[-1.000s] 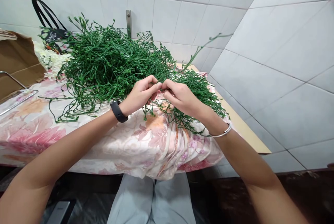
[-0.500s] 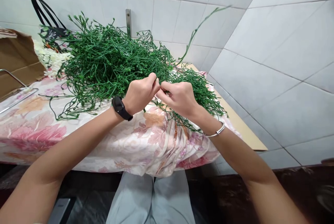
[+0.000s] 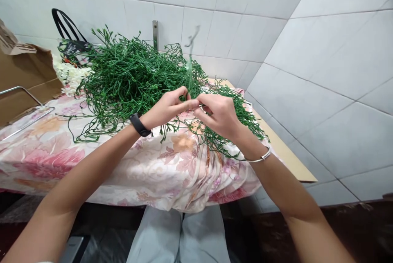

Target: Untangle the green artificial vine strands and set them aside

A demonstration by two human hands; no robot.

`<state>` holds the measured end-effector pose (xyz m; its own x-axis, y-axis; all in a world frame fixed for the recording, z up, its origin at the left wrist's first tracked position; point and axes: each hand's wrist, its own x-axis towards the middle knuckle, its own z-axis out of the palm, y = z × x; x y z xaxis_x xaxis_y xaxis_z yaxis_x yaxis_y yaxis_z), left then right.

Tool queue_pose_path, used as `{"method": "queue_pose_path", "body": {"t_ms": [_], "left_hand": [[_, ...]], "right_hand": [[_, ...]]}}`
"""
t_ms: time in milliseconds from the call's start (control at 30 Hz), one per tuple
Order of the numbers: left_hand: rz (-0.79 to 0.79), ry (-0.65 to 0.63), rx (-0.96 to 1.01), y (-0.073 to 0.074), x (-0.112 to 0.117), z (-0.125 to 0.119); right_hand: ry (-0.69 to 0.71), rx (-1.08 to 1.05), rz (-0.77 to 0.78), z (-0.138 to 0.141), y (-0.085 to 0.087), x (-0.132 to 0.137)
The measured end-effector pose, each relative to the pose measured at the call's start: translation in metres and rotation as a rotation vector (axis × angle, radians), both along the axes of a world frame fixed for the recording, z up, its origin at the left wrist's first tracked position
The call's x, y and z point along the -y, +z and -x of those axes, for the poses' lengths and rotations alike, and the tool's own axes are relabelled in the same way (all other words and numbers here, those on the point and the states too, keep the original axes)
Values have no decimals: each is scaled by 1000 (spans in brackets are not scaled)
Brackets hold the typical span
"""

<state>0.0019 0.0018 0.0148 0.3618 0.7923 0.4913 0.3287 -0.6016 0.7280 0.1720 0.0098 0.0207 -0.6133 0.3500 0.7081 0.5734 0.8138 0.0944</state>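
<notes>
My left hand (image 3: 173, 105) and my right hand (image 3: 217, 113) meet over the table, fingertips pinched together. Between them is a thin green artificial stem (image 3: 189, 66), blurred, rising upright from the fingers; the part inside the pinch is hidden. Some sprigs (image 3: 166, 133) show below my left hand. Behind it lies a large tangled heap of green plastic stems (image 3: 132, 75). A smaller bunch of the same stems (image 3: 245, 122) rests beside and under my right hand.
A flowered cloth (image 3: 123, 173) covers the table, bunched at the front. White artificial flowers (image 3: 73, 77), a flowered bag (image 3: 73, 52), a cardboard box (image 3: 30, 75) and a bent metal rod (image 3: 33, 120) are at left. A bare board edge (image 3: 288, 156) borders the tiled wall at right.
The stem has swung from leaning far right to nearly upright. My left fingers have loosened a little and extended toward the right hand. The view has shifted slightly.
</notes>
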Motion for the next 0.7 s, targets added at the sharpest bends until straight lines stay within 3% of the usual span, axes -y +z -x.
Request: {"method": "queue_pose_path", "body": {"t_ms": [67,200,333,467,600,700], "left_hand": [[77,-84,-35,0,2,2],[84,-221,-192,4,3,10],[94,-253,-345,6,5,13],[-45,-151,-387,1,8,7],[-356,113,-295,-8,12,-5],[-485,228,-264,-12,14,-9]], "right_hand": [[63,84,-17,-4,2,-3],[145,217,-33,-8,1,-6],[160,304,-40,-10,0,-7],[135,323,-120,-10,2,-7],[-1,222,-239,-8,4,-4],[-93,137,-264,-6,2,2]]}}
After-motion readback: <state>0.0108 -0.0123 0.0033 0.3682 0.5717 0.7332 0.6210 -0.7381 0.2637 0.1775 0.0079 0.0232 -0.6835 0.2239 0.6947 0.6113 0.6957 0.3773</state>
